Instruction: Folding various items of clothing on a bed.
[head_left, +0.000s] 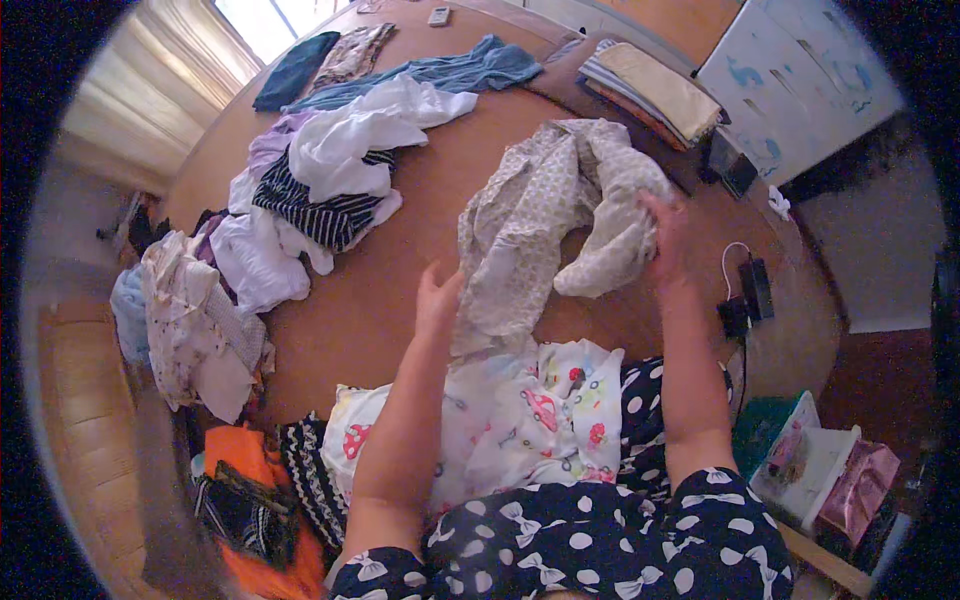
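A pale beige patterned garment (517, 225) lies crumpled on the brown surface (427, 187) in front of me. My left hand (440, 296) is at its left edge, thumb raised and fingers partly hidden by the cloth; whether it grips is unclear. At the right, my right hand (664, 229) lies against the outer side of the garment's right part, slightly blurred; its grip cannot be made out. A white cloth printed with colourful cars and a mushroom (540, 420) lies over my lap, and the lower end of the beige garment meets it.
A pile of mixed clothes (330, 172) stretches along the left, with more garments (195, 315) nearer the edge. Folded cloths (652, 90) are stacked at the back right. A power strip (756, 289) with a cable lies at the right. Orange clothing (244, 450) sits at the lower left.
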